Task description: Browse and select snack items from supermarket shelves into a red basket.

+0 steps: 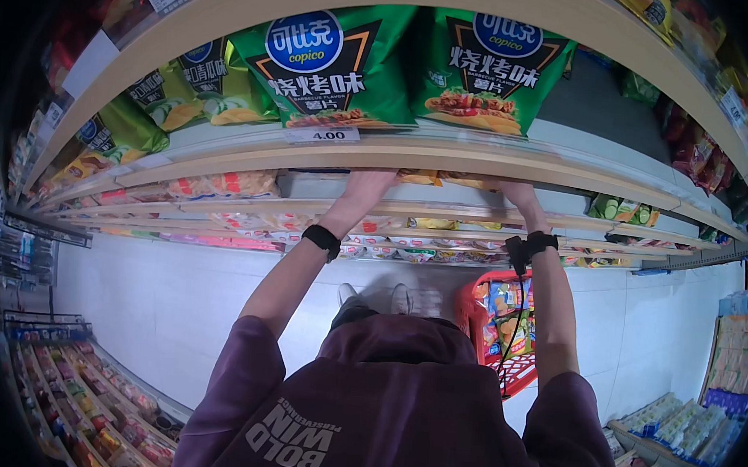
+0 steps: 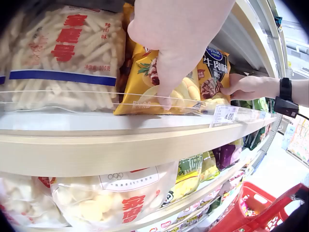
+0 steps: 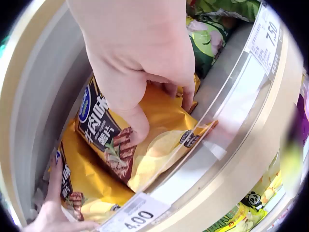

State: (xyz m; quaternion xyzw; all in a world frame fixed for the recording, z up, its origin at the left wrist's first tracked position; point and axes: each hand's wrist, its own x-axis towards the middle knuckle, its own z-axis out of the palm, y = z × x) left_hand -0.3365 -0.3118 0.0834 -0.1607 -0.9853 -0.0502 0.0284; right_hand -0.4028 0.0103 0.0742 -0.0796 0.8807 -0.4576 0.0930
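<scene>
Two yellow bags of potato chips stand side by side on a shelf, one left (image 3: 91, 183) and one right (image 3: 154, 125). My left hand (image 2: 183, 38) holds the left bag by its side, thumb down over the front; its other fingers are largely hidden in the left wrist view. My right hand (image 3: 140, 53) grips the right bag near its side edge, thumb against the printed front and fingers round the far side. In the head view, the shelf above partly covers both hands.
A clear plastic lip (image 2: 159, 104) with a price tag (image 2: 224, 116) runs along the shelf front. Left of the chips is a bag of pale stick snacks (image 2: 67, 48). Green chip bags (image 1: 333, 68) stand one shelf up. A red basket (image 1: 470, 312) of snacks is on the floor.
</scene>
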